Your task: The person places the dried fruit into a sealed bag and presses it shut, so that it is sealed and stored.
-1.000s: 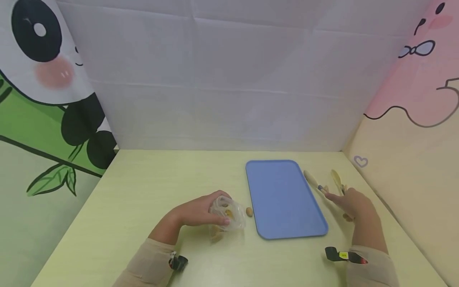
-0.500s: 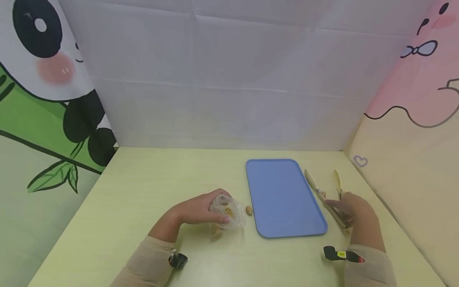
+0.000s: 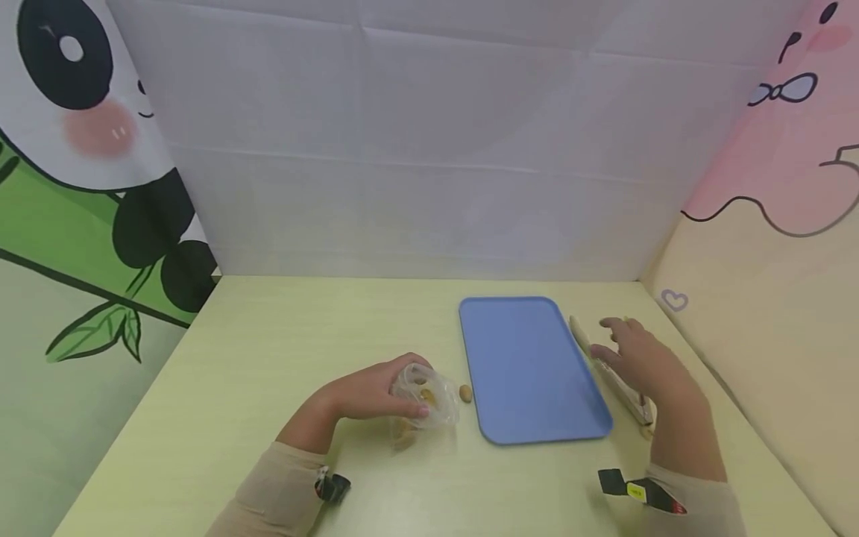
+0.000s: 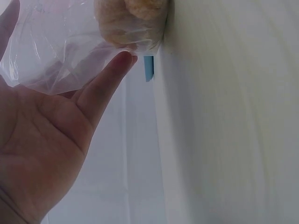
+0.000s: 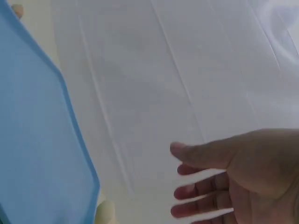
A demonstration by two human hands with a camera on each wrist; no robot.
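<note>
My left hand grips a clear plastic bag standing on the table, thumb across its open mouth. Tan, rounded lumps fill the bag's bottom in the left wrist view. Just right of the bag lies a small brown oval piece, nut-like, beside the blue tray. Over the table's right side, my right hand has its fingers apart, nothing held in them. Below it, a long, slim pale object lies along the tray's right edge, partly hidden; I cannot tell its kind.
A small pale piece lies by the near end of the slim object. A white sheet rises behind the table, and printed panels stand at left and right.
My right hand has let go of the slim pale object, which now lies closer along the tray, and has risen and moved away from me. My left hand and the bag stay put.
</note>
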